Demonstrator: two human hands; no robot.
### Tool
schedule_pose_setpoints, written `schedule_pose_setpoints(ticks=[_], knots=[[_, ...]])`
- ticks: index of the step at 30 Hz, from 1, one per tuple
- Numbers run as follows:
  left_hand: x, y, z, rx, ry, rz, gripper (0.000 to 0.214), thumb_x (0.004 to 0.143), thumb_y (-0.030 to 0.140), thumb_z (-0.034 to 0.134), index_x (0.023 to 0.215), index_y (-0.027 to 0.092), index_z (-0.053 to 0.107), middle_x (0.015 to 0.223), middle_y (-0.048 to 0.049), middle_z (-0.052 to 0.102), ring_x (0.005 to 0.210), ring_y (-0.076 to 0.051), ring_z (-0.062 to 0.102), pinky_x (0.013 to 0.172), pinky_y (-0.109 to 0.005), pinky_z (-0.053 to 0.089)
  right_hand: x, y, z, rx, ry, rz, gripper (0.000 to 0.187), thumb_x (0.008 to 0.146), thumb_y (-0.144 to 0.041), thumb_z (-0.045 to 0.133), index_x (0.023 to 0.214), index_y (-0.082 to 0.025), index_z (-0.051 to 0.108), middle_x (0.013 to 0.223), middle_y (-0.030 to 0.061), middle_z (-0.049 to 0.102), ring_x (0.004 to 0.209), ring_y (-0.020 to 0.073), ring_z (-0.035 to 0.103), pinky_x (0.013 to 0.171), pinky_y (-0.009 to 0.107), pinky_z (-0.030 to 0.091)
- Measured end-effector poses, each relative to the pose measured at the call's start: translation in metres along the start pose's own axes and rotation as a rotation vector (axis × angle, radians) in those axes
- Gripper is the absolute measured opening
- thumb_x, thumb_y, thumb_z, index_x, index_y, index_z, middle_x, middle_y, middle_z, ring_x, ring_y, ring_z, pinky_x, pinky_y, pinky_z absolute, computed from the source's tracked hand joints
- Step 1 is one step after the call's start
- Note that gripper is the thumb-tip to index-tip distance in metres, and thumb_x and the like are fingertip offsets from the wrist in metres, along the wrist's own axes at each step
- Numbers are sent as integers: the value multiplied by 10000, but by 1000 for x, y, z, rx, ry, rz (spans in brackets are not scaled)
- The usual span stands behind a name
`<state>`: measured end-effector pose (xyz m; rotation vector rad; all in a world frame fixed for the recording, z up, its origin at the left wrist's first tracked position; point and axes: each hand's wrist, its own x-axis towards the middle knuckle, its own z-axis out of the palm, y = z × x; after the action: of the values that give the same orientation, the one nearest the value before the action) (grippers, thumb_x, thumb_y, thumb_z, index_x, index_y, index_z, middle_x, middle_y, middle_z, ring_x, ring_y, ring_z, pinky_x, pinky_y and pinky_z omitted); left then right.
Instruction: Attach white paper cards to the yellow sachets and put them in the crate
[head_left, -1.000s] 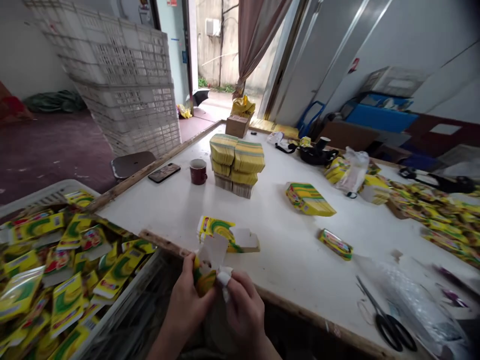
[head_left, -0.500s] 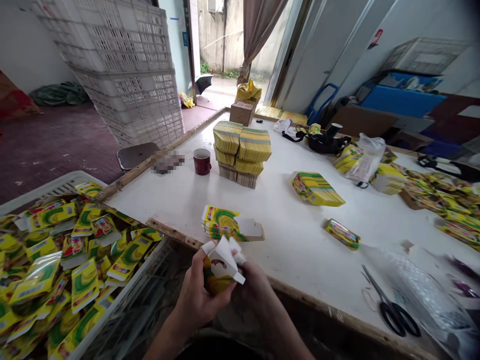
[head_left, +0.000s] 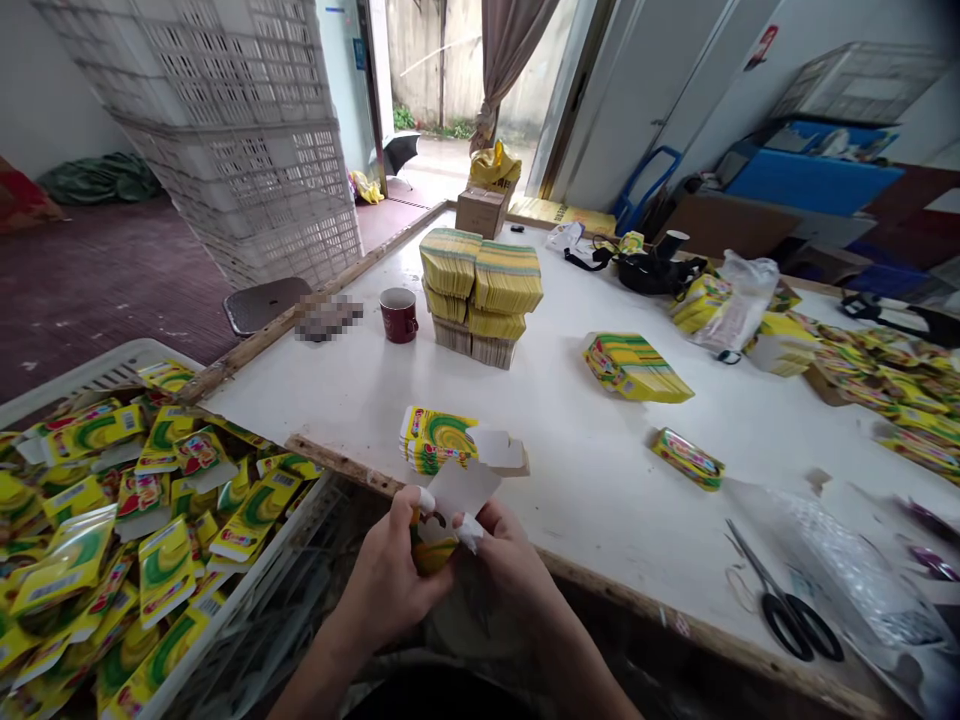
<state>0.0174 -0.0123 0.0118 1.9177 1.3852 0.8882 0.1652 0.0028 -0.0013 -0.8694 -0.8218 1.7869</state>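
Just below the near edge of the white table (head_left: 600, 470), both my hands hold one small yellow-and-green carton (head_left: 431, 548) with white flaps. My left hand (head_left: 390, 580) wraps its body from the left. My right hand (head_left: 510, 575) pinches a white flap at its top right. A short stack of flat cartons (head_left: 442, 440) of the same print lies on the table right behind my hands. A white crate (head_left: 112, 380) to my left is heaped with folded yellow-green cartons (head_left: 135, 510).
A tall block of flat cartons (head_left: 480, 295) stands mid-table beside a dark red mug (head_left: 398, 314). Another flat bundle (head_left: 634, 368), a small wrapped packet (head_left: 688, 458) and black scissors (head_left: 784, 610) lie to the right. Stacked white crates (head_left: 247, 150) stand on the floor behind.
The carton has stayed in both hands while its white flaps were turned and folded. My view shifted slightly; nothing on the table moved.
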Motion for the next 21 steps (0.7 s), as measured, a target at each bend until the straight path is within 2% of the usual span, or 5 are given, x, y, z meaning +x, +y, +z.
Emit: schedule_pose_setpoints(ticks=[4, 10, 12, 15, 21], knots=[[0, -2, -4, 167, -57, -13, 492, 699, 187, 585, 1104, 252, 313, 914, -28, 580, 820, -224, 600, 698, -337, 485, 2, -6, 1, -209, 5, 56, 382, 737, -401, 713, 999, -128, 665, 942, 95, 691, 911, 239, 625, 851, 362, 480], [1, -2, 1, 7, -206, -90, 591, 735, 221, 535, 1229, 217, 211, 1118, -122, 548, 974, -252, 597, 834, -416, 504, -18, -13, 9, -733, -154, -267, 555, 849, -179, 534, 1388, -222, 413, 1391, 92, 485, 1286, 261, 446, 1085, 425, 362], [0, -5, 5, -7, -175, -54, 610, 758, 239, 521, 1263, 201, 180, 1223, -157, 481, 1073, -256, 560, 911, -440, 483, -21, -10, 9, -845, -214, -334, 650, 824, -81, 491, 1437, -227, 333, 1468, 97, 394, 1376, 246, 340, 1136, 431, 294], [-3, -9, 5, 89, -63, -52, 670, 726, 206, 554, 1293, 189, 198, 1298, -170, 411, 1206, -289, 461, 1001, -491, 417, -18, -6, 1, -876, -105, -414, 609, 850, -51, 393, 1427, -243, 357, 1436, 99, 446, 1349, 207, 397, 1122, 413, 331], [-1, -8, -17, 121, -28, -93, 477, 747, 329, 653, 1150, 230, 417, 1079, -65, 581, 1018, -247, 567, 874, -401, 481, -13, -8, -18, -1115, -223, -447, 553, 897, -137, 445, 1430, -251, 351, 1572, 138, 142, 1418, 249, 262, 1070, 404, 386]])
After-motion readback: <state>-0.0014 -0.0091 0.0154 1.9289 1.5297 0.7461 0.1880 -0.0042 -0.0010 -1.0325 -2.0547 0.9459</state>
